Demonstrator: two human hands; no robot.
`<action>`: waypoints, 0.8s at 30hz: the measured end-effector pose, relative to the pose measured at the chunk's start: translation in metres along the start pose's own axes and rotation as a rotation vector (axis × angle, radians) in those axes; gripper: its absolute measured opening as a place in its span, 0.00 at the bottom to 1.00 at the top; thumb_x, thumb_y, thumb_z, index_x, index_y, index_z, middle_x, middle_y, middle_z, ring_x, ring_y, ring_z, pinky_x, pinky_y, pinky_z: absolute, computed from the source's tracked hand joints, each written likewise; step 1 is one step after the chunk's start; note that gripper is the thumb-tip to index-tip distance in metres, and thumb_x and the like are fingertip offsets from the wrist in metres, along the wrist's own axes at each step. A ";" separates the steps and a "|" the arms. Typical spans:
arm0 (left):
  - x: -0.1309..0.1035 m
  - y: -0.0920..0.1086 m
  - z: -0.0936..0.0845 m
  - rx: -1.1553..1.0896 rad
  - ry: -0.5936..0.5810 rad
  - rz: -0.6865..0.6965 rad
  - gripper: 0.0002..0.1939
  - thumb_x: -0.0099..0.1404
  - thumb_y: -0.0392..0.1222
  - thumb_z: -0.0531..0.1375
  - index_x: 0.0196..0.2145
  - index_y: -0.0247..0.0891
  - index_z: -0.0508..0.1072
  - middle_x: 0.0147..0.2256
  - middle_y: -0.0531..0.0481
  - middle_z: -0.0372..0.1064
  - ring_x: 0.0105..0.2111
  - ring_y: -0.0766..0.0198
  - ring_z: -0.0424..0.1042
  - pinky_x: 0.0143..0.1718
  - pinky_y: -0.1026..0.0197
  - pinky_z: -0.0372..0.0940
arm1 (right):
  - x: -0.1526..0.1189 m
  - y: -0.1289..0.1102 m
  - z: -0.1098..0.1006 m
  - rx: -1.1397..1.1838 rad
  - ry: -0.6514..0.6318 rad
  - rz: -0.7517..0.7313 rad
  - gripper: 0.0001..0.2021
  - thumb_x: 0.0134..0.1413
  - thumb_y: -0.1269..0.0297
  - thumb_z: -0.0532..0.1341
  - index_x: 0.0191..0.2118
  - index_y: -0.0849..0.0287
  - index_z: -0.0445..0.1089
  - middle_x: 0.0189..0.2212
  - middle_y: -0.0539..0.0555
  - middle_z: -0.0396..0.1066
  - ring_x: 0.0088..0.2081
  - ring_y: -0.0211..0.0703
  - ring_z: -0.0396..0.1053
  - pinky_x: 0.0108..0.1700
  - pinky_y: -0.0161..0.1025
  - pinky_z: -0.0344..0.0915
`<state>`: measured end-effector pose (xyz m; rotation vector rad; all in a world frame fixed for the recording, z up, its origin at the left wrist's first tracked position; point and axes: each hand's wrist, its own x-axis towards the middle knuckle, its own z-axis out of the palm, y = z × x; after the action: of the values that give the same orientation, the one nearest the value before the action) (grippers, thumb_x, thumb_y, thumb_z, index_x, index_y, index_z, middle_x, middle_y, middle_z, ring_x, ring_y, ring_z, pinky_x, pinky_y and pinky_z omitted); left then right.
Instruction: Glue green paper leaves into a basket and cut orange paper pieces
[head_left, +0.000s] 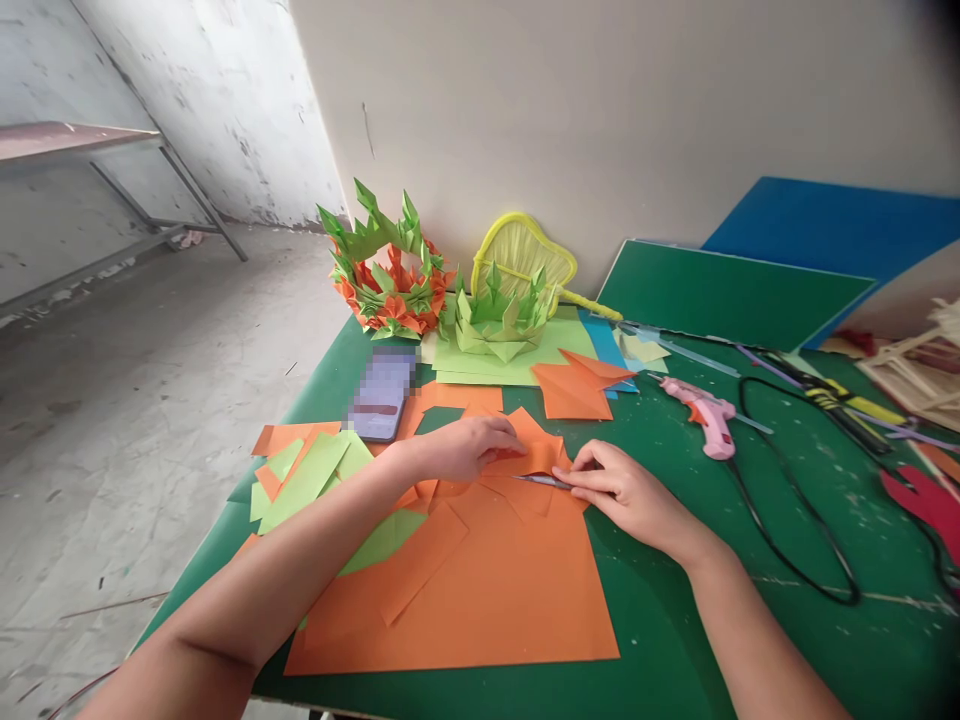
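Note:
My left hand [476, 447] bends over a small orange paper piece [534, 458], its fingers close together at the paper's left side. At the same piece's right end, my right hand [626, 490] closes its thumb and index finger round a thin grey pointed blade [541, 481]. The blade's point faces left; its handle is hidden, so I cannot tell the exact tool. Loose orange pieces lie beneath both hands, over a large orange sheet [517, 590]. Green paper offcuts [304, 485] lie beside my left forearm.
Behind the hands stand a green paper crown [501, 325], an orange-and-green paper crown stack [390, 290], a phone [386, 395] and folded orange paper [574, 388]. A pink glue gun [701, 412] with a looping cable lies right. Pliers [844, 410] lie farther right.

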<state>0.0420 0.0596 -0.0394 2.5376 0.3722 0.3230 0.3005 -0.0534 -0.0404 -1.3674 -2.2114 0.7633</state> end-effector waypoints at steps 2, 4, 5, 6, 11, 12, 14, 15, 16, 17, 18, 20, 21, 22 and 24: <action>0.000 0.000 0.000 -0.006 0.006 0.001 0.20 0.66 0.27 0.50 0.49 0.39 0.73 0.45 0.43 0.71 0.45 0.60 0.71 0.45 0.63 0.65 | 0.001 -0.001 0.000 0.005 0.000 0.004 0.15 0.65 0.63 0.52 0.51 0.47 0.72 0.36 0.55 0.63 0.39 0.44 0.66 0.39 0.43 0.71; 0.000 -0.001 0.000 -0.017 0.011 0.008 0.19 0.66 0.28 0.50 0.49 0.39 0.73 0.45 0.43 0.71 0.45 0.60 0.71 0.45 0.62 0.65 | 0.002 -0.003 0.002 -0.020 0.013 -0.010 0.15 0.65 0.63 0.52 0.51 0.47 0.72 0.36 0.55 0.63 0.40 0.45 0.65 0.39 0.43 0.70; 0.000 -0.002 0.000 -0.022 0.011 0.011 0.18 0.66 0.29 0.50 0.49 0.39 0.74 0.45 0.43 0.71 0.45 0.60 0.71 0.45 0.62 0.65 | 0.003 -0.003 0.003 -0.037 0.019 -0.021 0.16 0.65 0.64 0.52 0.52 0.47 0.72 0.37 0.55 0.63 0.40 0.45 0.65 0.40 0.44 0.70; 0.000 -0.002 0.001 -0.026 0.009 0.012 0.18 0.67 0.29 0.50 0.49 0.39 0.74 0.45 0.43 0.71 0.45 0.60 0.71 0.45 0.63 0.65 | 0.004 -0.004 0.004 -0.051 0.023 -0.036 0.16 0.65 0.64 0.51 0.52 0.46 0.71 0.37 0.55 0.63 0.41 0.46 0.65 0.41 0.45 0.70; 0.000 -0.005 0.001 -0.036 -0.003 0.010 0.19 0.67 0.29 0.50 0.49 0.40 0.73 0.46 0.44 0.71 0.46 0.61 0.70 0.45 0.64 0.64 | 0.011 -0.008 0.011 -0.083 0.024 -0.083 0.17 0.65 0.65 0.51 0.53 0.45 0.70 0.36 0.55 0.63 0.40 0.46 0.64 0.40 0.45 0.68; 0.000 -0.005 0.001 -0.042 -0.005 0.008 0.19 0.67 0.29 0.50 0.50 0.40 0.73 0.46 0.44 0.70 0.45 0.61 0.70 0.44 0.64 0.64 | 0.012 -0.009 0.011 -0.084 0.023 -0.082 0.17 0.65 0.65 0.51 0.53 0.46 0.70 0.36 0.55 0.63 0.40 0.46 0.64 0.40 0.45 0.68; 0.000 -0.006 0.001 -0.045 -0.014 -0.001 0.19 0.66 0.28 0.50 0.50 0.41 0.73 0.47 0.45 0.70 0.45 0.62 0.71 0.44 0.65 0.63 | 0.012 -0.010 0.011 -0.088 0.023 -0.083 0.17 0.65 0.65 0.50 0.53 0.46 0.70 0.36 0.56 0.63 0.41 0.46 0.64 0.40 0.45 0.68; 0.000 -0.006 0.001 -0.041 -0.018 -0.006 0.20 0.66 0.28 0.50 0.50 0.41 0.73 0.47 0.45 0.70 0.45 0.62 0.71 0.43 0.65 0.63 | 0.012 -0.010 0.010 -0.088 0.023 -0.087 0.17 0.65 0.65 0.50 0.53 0.47 0.70 0.36 0.56 0.63 0.40 0.46 0.64 0.40 0.45 0.68; 0.000 -0.005 0.001 -0.037 -0.023 -0.009 0.20 0.67 0.28 0.50 0.50 0.41 0.73 0.47 0.45 0.70 0.45 0.62 0.70 0.43 0.65 0.63 | 0.012 -0.010 0.009 -0.088 0.017 -0.089 0.17 0.65 0.65 0.50 0.54 0.47 0.70 0.36 0.56 0.63 0.40 0.46 0.64 0.40 0.45 0.68; 0.000 -0.005 0.000 -0.036 -0.024 -0.010 0.19 0.67 0.29 0.50 0.50 0.41 0.73 0.47 0.45 0.70 0.45 0.62 0.70 0.44 0.65 0.63 | 0.012 -0.009 0.008 -0.088 0.010 -0.091 0.17 0.65 0.65 0.51 0.53 0.47 0.70 0.36 0.56 0.64 0.40 0.46 0.64 0.39 0.45 0.67; 0.001 -0.005 0.000 -0.038 -0.024 -0.008 0.19 0.67 0.29 0.49 0.50 0.40 0.73 0.47 0.44 0.70 0.45 0.62 0.70 0.44 0.64 0.63 | 0.011 -0.009 0.007 -0.086 0.001 -0.091 0.17 0.65 0.65 0.51 0.53 0.47 0.70 0.36 0.55 0.64 0.40 0.46 0.64 0.39 0.44 0.67; 0.001 -0.005 0.000 -0.045 -0.026 0.013 0.19 0.68 0.30 0.48 0.50 0.40 0.73 0.46 0.44 0.71 0.47 0.61 0.69 0.46 0.63 0.63 | 0.010 -0.008 0.006 -0.083 -0.010 -0.086 0.17 0.65 0.65 0.51 0.53 0.46 0.70 0.36 0.55 0.64 0.40 0.45 0.64 0.38 0.44 0.67; 0.001 -0.005 0.000 -0.049 -0.027 0.024 0.19 0.69 0.30 0.48 0.49 0.39 0.73 0.46 0.43 0.71 0.47 0.60 0.69 0.46 0.62 0.63 | 0.009 -0.008 0.006 -0.085 -0.009 -0.084 0.17 0.65 0.65 0.51 0.54 0.46 0.70 0.36 0.55 0.64 0.40 0.45 0.65 0.39 0.43 0.67; 0.001 -0.005 0.000 -0.050 -0.027 0.032 0.19 0.69 0.30 0.48 0.49 0.39 0.73 0.46 0.43 0.71 0.48 0.60 0.69 0.47 0.62 0.63 | 0.009 -0.008 0.007 -0.088 -0.002 -0.085 0.17 0.65 0.66 0.51 0.54 0.46 0.70 0.36 0.55 0.64 0.40 0.45 0.65 0.39 0.43 0.67; 0.001 -0.004 0.000 -0.053 -0.027 0.033 0.19 0.69 0.30 0.48 0.50 0.39 0.73 0.47 0.43 0.71 0.48 0.60 0.69 0.47 0.62 0.63 | 0.011 -0.009 0.010 -0.100 0.019 -0.098 0.17 0.65 0.65 0.51 0.53 0.46 0.70 0.36 0.55 0.64 0.40 0.45 0.65 0.39 0.43 0.67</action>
<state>0.0422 0.0636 -0.0416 2.4958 0.3076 0.3071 0.2842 -0.0492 -0.0410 -1.2957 -2.3109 0.6101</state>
